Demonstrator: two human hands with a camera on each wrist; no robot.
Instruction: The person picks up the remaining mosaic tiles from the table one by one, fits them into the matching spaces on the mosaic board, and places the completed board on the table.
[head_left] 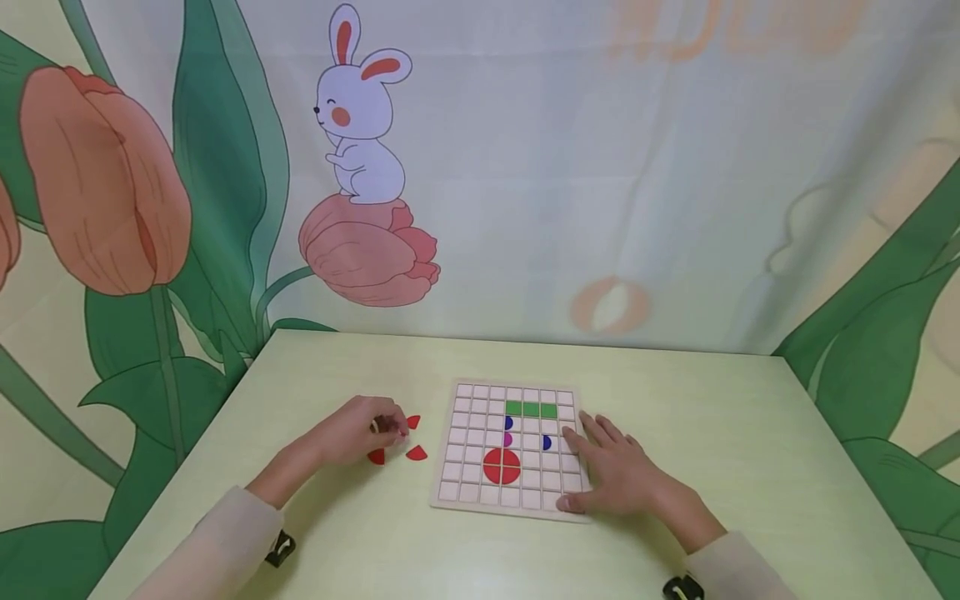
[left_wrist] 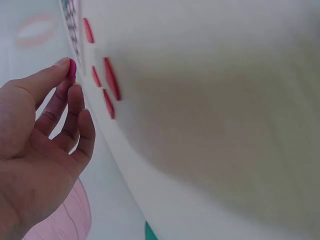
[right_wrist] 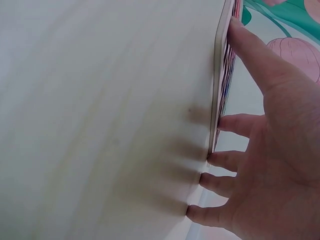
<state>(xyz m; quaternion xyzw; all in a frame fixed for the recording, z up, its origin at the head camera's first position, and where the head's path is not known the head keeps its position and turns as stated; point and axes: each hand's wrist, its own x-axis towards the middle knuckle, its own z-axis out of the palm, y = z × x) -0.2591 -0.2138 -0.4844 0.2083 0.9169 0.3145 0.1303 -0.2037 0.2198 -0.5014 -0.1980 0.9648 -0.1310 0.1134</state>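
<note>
My left hand is raised over the left part of the table, pinching a small magenta piece between thumb and fingertip; most of the piece is covered. Several red wedge pieces lie on the tabletop beside and below that hand. On the right, my right hand rests with spread fingers along the right edge of a wooden grid board. Its thumb lies at the board's near corner. The board bears a row of green squares, two blue half-circles, a magenta half-circle and a red circle of wedges.
The pale table reaches back to a hanging cloth printed with a rabbit, tulips and leaves. A black clip shows by the left sleeve, another by the right sleeve.
</note>
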